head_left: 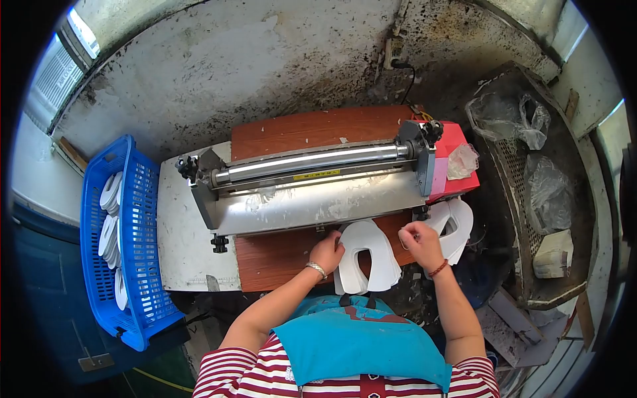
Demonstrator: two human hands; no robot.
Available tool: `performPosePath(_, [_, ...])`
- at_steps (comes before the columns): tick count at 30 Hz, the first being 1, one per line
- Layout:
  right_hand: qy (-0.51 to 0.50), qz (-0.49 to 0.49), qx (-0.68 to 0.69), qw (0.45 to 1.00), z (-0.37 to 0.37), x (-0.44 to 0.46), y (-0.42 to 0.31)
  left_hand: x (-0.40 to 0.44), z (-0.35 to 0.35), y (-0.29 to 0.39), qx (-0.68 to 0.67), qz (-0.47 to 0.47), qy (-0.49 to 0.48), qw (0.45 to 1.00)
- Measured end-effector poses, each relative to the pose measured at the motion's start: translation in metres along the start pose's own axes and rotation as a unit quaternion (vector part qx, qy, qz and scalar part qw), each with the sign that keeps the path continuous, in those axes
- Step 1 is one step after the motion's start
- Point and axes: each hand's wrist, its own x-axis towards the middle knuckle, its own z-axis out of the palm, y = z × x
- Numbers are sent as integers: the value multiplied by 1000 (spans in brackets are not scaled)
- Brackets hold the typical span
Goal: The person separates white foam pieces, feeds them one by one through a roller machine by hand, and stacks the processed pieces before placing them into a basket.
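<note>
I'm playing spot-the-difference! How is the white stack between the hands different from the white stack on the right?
The middle stack lies between the left hand and the right hand; the right stack lies past the right hand. The middle stack's opening runs nearly straight up the picture; the right stack's opening slants. Both are white.

A yellow label [316, 176] on the roller machine [318, 204] in front of me carries dark characters too small for me to read. To my left, lettering on the vented unit [58, 89] seems to begin "AIR"; the rest is unclear.
</note>
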Motion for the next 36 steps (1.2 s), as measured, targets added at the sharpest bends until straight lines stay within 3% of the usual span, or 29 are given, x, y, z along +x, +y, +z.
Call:
performPosePath(2, [18,-44,-201,978,45,-20,19,-6,-3,0,-74,-17,-5,997])
performPosePath(3, [-23,-11,-222,975,62,-28,28,-9,-4,-1,-73,-17,-6,997])
performPosePath(6, [30,8,-213,976,95,-43,34,-22,-16,4,-68,-17,-18,997])
performPosePath(9, [68,-20,-292,954,104,-49,32,-35,-44,16,38,41,-26,998])
performPosePath(11, [119,47,-258,958,111,-51,36,-39,-68,28,82,205,-2,975])
performPosePath(13, [126,41,-275,952,114,-53,32,-30,-97,46,55,333,76,938])
performPosePath(15, [133,37,-291,947,115,-52,25,-11,-133,66,82,391,152,904])
performPosePath(19, [177,38,-269,946,115,-53,17,48,-180,81,261,338,262,865])
performPosePath(21, [199,39,-264,943,116,-53,14,95,-178,65,309,308,211,875])
performPosePath(23, [159,118,-71,978,115,-59,9,120,-175,73,357,271,156,880])
performPosePath(25, [163,106,-25,980,106,-65,-6,131,-165,95,397,236,36,886])
performPosePath(27, [109,144,130,975,95,-73,-14,144,-151,111,374,248,19,893])
performPosePath(29, [95,141,168,971,81,-80,-25,156,-137,129,346,244,-22,906])
performPosePath(31, [92,131,310,937,66,-80,-42,170,-120,141,344,255,-33,903])
performPosePath(33, [95,119,329,932,50,-78,-53,177,-107,160,344,261,-75,899])
performPosePath(36, [150,75,415,894,35,-70,-65,189,-85,171,341,298,-59,890])
